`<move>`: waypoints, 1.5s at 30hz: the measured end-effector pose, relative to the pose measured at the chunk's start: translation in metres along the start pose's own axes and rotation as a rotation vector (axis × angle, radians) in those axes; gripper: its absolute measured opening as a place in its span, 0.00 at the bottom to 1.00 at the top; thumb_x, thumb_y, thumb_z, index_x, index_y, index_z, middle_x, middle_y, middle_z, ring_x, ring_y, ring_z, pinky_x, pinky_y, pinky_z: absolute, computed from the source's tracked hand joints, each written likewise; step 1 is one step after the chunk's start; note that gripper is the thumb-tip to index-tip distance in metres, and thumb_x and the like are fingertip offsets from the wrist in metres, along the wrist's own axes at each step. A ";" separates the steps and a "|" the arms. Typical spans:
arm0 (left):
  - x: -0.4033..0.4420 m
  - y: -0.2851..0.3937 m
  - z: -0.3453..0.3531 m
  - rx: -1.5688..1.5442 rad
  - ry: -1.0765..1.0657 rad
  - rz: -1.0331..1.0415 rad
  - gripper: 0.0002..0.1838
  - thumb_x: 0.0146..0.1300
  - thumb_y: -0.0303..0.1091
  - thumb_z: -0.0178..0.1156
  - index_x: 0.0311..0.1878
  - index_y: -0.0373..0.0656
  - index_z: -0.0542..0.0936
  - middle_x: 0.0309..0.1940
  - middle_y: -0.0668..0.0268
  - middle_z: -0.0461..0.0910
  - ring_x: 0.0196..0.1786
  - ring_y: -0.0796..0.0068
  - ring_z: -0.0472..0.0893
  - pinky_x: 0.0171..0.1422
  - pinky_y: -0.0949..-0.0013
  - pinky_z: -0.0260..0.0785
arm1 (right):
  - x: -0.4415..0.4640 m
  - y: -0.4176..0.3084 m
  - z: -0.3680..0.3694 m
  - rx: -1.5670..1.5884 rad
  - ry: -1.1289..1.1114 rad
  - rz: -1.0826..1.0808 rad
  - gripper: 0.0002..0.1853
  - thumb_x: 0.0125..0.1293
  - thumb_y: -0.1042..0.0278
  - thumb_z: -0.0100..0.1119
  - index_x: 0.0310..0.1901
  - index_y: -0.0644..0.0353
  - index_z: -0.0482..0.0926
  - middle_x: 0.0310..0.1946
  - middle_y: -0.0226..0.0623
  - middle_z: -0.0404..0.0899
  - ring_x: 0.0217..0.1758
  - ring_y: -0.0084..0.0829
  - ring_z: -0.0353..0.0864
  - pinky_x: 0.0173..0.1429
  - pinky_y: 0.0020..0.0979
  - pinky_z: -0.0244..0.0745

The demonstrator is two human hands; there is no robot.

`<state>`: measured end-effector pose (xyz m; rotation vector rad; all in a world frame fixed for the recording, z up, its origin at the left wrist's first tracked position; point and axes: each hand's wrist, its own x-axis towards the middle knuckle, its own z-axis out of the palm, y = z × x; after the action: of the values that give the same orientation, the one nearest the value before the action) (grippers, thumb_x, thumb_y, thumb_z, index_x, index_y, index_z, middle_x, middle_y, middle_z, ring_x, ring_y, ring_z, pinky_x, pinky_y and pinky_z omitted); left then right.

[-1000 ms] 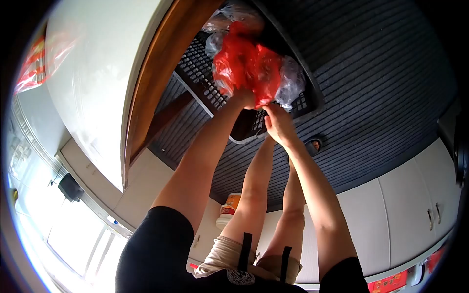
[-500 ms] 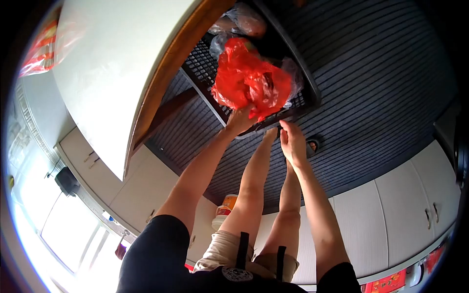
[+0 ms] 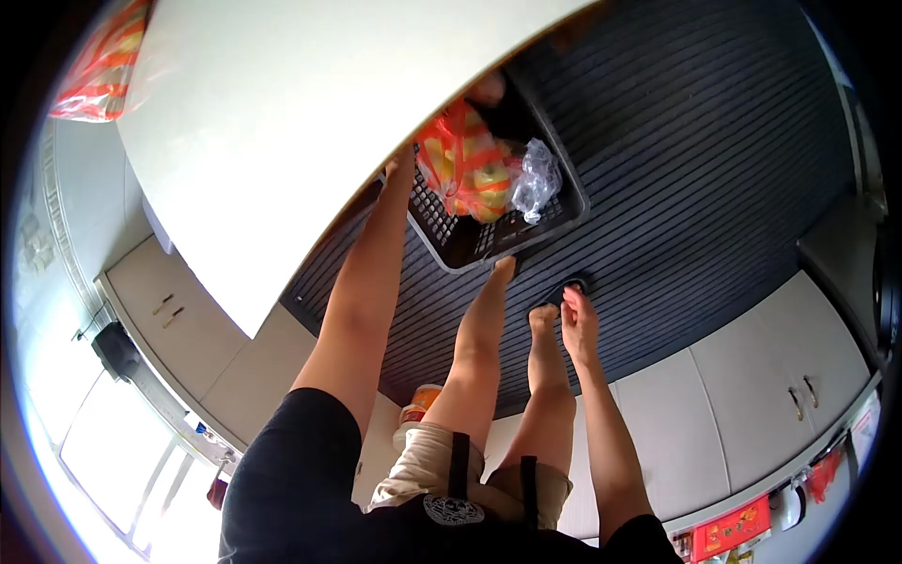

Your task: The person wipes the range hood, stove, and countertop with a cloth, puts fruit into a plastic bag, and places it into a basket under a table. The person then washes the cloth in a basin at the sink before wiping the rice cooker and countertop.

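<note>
My left hand (image 3: 401, 164) reaches beneath the edge of the white-topped table, beside the basket's left side. The tabletop hides its fingers, so whether it holds anything does not show. The black plastic basket (image 3: 575, 209) stands on the floor, partly under the table. Inside it lie a red-and-orange striped plastic bag (image 3: 467, 169) with yellowish things in it and a crumpled clear plastic bag (image 3: 536, 180). My right hand (image 3: 580, 324) hangs above the floor near my foot, fingers loosely extended, with nothing in it.
The white table (image 3: 282, 122) overhangs at upper left, with another striped bag (image 3: 105, 70) at its far edge. A dark ribbed mat (image 3: 695, 188) covers the floor. Pale cabinets (image 3: 714, 404) run behind me, with stacked tubs (image 3: 413, 412) beside my leg.
The red plastic bag my left hand held over the basket is out of sight. That hand has moved left under the table edge, and the striped bag in the basket now shows.
</note>
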<state>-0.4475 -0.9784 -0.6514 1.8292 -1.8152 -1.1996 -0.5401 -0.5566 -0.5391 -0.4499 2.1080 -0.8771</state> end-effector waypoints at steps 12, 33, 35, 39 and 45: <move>-0.254 -0.015 -0.166 0.331 -0.305 -0.149 0.32 0.62 0.39 0.58 0.68 0.38 0.63 0.63 0.44 0.68 0.62 0.47 0.72 0.63 0.61 0.66 | -0.162 0.038 -0.140 0.077 0.140 0.400 0.12 0.68 0.70 0.54 0.51 0.61 0.76 0.35 0.36 0.81 0.37 0.26 0.79 0.42 0.28 0.75; -0.475 0.019 -0.306 -0.237 -0.257 -0.666 0.18 0.62 0.34 0.57 0.55 0.43 0.76 0.38 0.64 0.82 0.34 0.71 0.82 0.34 0.67 0.76 | -0.213 0.140 -0.314 -0.855 -0.041 -0.226 0.07 0.65 0.67 0.50 0.42 0.57 0.75 0.22 0.37 0.75 0.21 0.33 0.76 0.20 0.31 0.72; -0.488 0.009 -0.308 -0.319 -0.212 -0.659 0.18 0.61 0.34 0.57 0.55 0.44 0.76 0.38 0.64 0.82 0.34 0.71 0.82 0.35 0.66 0.76 | -0.175 0.134 -0.326 -0.958 0.028 -0.333 0.08 0.65 0.67 0.50 0.44 0.57 0.75 0.23 0.37 0.76 0.22 0.33 0.77 0.21 0.31 0.73; -0.517 -0.021 -0.305 -0.451 -0.068 -0.773 0.15 0.64 0.34 0.55 0.53 0.45 0.78 0.36 0.68 0.81 0.35 0.73 0.81 0.37 0.67 0.76 | -0.138 -0.022 -0.330 0.110 0.039 0.244 0.07 0.66 0.69 0.52 0.44 0.59 0.75 0.25 0.35 0.77 0.23 0.28 0.75 0.22 0.28 0.71; -0.563 -0.076 -0.279 -0.534 -0.047 -0.914 0.15 0.65 0.37 0.54 0.53 0.45 0.78 0.36 0.69 0.81 0.32 0.74 0.80 0.33 0.68 0.74 | -0.101 -0.093 -0.315 -0.043 0.040 0.096 0.09 0.67 0.67 0.54 0.45 0.60 0.75 0.26 0.32 0.75 0.21 0.23 0.73 0.21 0.26 0.69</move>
<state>-0.1127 -0.5381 -0.3434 2.3041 -0.4887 -1.7800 -0.7215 -0.4266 -0.2777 -0.3526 2.1696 -0.7929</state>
